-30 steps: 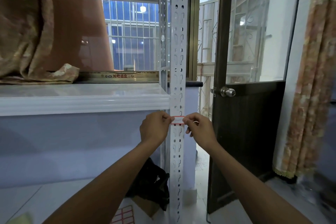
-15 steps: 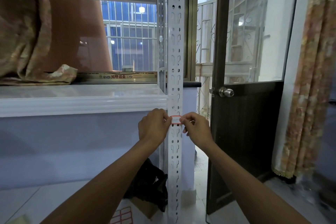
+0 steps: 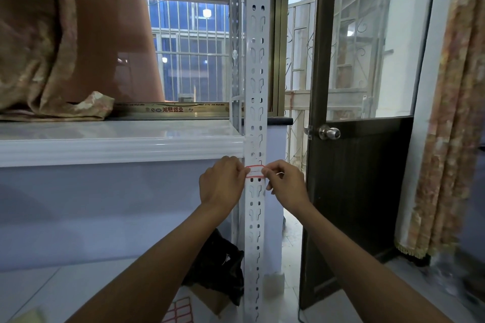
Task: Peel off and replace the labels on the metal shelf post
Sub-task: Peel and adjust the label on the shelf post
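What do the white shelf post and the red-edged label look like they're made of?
The shelf post is likely steel, painted or powder-coated white with faint sheen; punched keyhole slots suggest sheet metal. The label is probably a thin paper sticker, matte white, printed red border, lying flat across the post.

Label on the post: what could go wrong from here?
1. The label is pinched at its ends by the left hand and the right hand; uneven pull in either grip could set it crooked or wrinkled.
2. It spans punched slots of the post, so parts may lack metal behind them and lift.
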